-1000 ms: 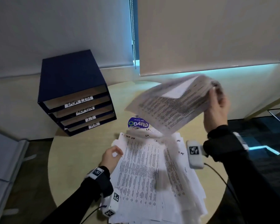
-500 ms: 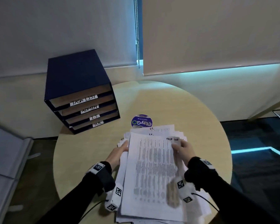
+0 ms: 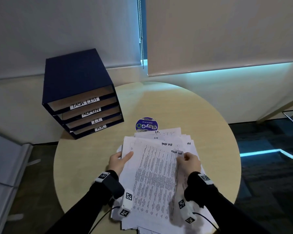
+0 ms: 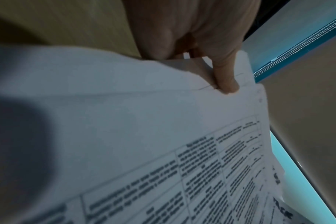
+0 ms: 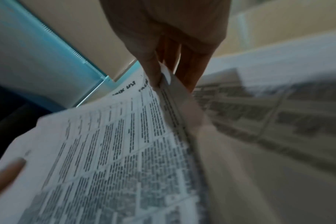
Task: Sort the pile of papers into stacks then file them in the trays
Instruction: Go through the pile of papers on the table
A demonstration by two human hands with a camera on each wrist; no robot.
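A loose pile of printed papers [image 3: 159, 141] lies on the round table [image 3: 95, 157] in front of me. Its sheets carry handwritten headings such as "I.T." and "TASK LIST". My left hand [image 3: 120, 159] holds the left edge of the top sheets [image 4: 163, 121], thumb on top and fingers underneath. My right hand [image 3: 188, 160] pinches the top right corner of the top sheet [image 5: 125, 136] and lifts that edge. A dark blue tray unit [image 3: 78, 92] stands at the table's back left, with slots labelled TASK LIST, ADMIN, I.T. and H.R.
A round blue sticker [image 3: 146, 124] sits on the table just beyond the pile. Window blinds [image 3: 218, 34] hang behind the table. Dark carpet [image 3: 269, 166] lies to the right, a pale panel [image 3: 5, 166] to the left.
My right hand came down from holding a sheaf high in the air to the pile. It now pinches the top sheet's corner. My left hand slid onto the left edge.
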